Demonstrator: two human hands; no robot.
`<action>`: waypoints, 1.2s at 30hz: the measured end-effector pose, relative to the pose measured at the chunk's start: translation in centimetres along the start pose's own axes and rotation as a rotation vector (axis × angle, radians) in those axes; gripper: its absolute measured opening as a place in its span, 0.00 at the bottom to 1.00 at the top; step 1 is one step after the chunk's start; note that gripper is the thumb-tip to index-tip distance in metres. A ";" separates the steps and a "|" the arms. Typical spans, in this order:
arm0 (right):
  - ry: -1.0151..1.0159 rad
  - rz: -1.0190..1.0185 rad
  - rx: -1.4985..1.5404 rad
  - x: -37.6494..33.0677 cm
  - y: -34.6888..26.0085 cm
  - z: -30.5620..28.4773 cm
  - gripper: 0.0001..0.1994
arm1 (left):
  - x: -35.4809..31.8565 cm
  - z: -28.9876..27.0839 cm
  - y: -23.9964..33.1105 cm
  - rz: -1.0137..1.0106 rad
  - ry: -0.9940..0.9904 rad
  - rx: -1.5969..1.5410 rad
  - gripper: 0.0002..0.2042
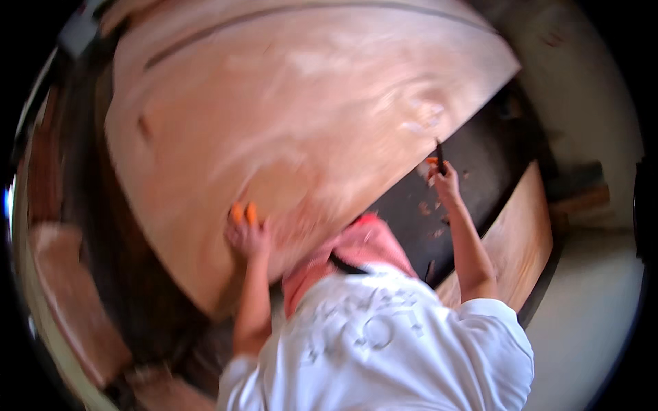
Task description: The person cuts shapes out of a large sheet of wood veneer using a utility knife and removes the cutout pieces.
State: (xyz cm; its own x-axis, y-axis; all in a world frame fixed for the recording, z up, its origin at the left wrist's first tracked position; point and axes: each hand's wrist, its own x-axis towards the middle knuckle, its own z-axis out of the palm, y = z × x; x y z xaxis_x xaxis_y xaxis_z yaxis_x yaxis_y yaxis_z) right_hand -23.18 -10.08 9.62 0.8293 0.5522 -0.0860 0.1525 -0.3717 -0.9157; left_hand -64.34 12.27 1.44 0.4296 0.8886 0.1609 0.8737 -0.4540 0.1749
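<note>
1. Head view, main object: a large pale pink-brown plywood sheet (pixel 288 116) fills the upper left and centre of the picture. It is blurred, with a dark curved line near its far edge. Its right edge runs diagonally from upper right down toward the person's chest.
2. Head view, left hand (pixel 248 233): it rests flat on the sheet near the sheet's lower edge, fingers spread apart. Two orange fingertips (pixel 244 213) show; whether they are glove tips or caps cannot be told.
3. Head view, right hand (pixel 445 181): it is closed around a thin dark tool (pixel 439 155), which stands upright just beside the sheet's right edge. The kind of tool is too blurred to tell.
4. Head view, surface: a dark surface (pixel 480 171) lies under the right hand, carrying small orange-brown scraps (pixel 428 209). A second wooden board (pixel 521 240) lies along its right edge.
5. Head view, room: a pale floor (pixel 589 308) occupies the lower right. Reddish-brown shapes along the left rim are too blurred to identify.
6. Head view, person: a white shirt (pixel 384 342) and a pink cloth (pixel 363 250) at the chest fill the lower centre.
</note>
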 end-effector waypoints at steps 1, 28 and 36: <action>0.043 -0.038 0.055 1.8 -2.4 -1.3 0.08 | -0.5 0.0 -0.4 0.028 0.074 0.002 0.28; -0.131 -0.693 0.561 47.5 -37.2 -36.0 0.11 | 2.8 -1.9 0.6 -0.085 -0.685 0.152 0.37; -0.171 -0.648 0.586 48.6 -34.1 -34.8 0.10 | 4.0 -1.0 1.6 -0.097 -0.716 0.180 0.36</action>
State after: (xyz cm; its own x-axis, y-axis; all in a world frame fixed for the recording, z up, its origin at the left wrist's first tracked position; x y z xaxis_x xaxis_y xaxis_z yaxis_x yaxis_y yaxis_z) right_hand 30.65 3.47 50.28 0.5764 0.6429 0.5044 0.2254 0.4682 -0.8544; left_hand -61.43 14.99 3.35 0.3382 0.7772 -0.5307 0.9129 -0.4080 -0.0157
